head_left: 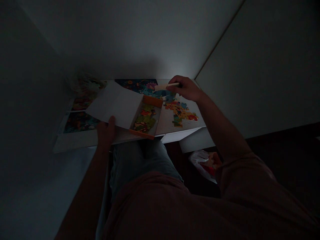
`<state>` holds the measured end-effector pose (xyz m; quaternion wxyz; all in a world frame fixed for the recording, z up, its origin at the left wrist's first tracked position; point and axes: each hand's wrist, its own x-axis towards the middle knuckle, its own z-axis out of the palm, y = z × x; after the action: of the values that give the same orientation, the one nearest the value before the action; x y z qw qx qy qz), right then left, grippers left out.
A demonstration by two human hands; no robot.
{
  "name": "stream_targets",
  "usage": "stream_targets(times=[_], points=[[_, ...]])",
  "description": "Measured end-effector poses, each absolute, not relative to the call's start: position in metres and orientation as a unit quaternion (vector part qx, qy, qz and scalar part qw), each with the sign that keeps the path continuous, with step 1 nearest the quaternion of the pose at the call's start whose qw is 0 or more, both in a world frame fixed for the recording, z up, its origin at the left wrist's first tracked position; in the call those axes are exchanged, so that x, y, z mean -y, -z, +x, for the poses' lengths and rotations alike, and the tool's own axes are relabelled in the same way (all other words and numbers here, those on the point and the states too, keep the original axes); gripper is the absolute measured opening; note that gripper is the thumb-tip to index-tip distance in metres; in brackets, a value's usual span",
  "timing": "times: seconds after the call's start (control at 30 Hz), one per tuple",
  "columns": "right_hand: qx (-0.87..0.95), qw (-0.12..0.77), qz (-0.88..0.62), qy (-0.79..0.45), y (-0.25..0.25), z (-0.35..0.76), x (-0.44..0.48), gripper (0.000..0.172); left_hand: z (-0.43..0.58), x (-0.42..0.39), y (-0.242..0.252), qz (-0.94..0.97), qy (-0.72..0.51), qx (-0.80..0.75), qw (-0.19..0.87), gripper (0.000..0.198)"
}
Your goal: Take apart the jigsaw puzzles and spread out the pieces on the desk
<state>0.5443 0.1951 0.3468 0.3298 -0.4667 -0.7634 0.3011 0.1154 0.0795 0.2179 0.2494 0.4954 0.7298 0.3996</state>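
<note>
My left hand [106,131] is at the desk's front edge, gripping the lower edge of a white card or box lid [116,105]. The card tilts up beside a shallow orange-sided box [146,120] that holds loose jigsaw pieces in green, yellow and red. My right hand [184,88] is raised at the back of the desk, pinching a pale flat strip [165,86] above a partly joined patch of jigsaw pieces [180,113]. Colourful picture boards [136,85] lie behind, partly hidden by the card and my right hand.
Two more picture boards [80,122] lie at the left of the white desk [75,142], with a crumpled item behind them. White walls close in at the back and sides. My denim-covered legs [140,163] are below the desk edge, and a plastic bag [205,165] lies on the floor at right.
</note>
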Motion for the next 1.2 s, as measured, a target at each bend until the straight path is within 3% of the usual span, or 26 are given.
stream_targets(times=[0.5,0.77,0.97,1.1,1.2], points=[[0.787,0.299,-0.407,-0.356,-0.302,0.455,-0.189,0.051,0.115,-0.082,-0.207,0.501,-0.429,-0.704,0.262,0.042],[0.808,0.271,-0.367,-0.374,-0.304,0.453,-0.181,0.050,0.115,-0.081,-0.207,0.504,-0.424,-0.704,0.268,0.045],[0.862,0.224,-0.340,-0.303,-0.308,0.446,-0.174,0.042,0.115,-0.079,-0.208,0.522,-0.424,-0.693,0.257,0.053],[0.849,0.221,-0.336,-0.342,-0.310,0.444,-0.172,0.045,0.114,-0.079,-0.207,0.526,-0.417,-0.693,0.262,0.062],[0.835,0.232,-0.348,-0.359,-0.311,0.445,-0.172,0.045,0.113,-0.081,-0.204,0.518,-0.421,-0.696,0.266,0.057]])
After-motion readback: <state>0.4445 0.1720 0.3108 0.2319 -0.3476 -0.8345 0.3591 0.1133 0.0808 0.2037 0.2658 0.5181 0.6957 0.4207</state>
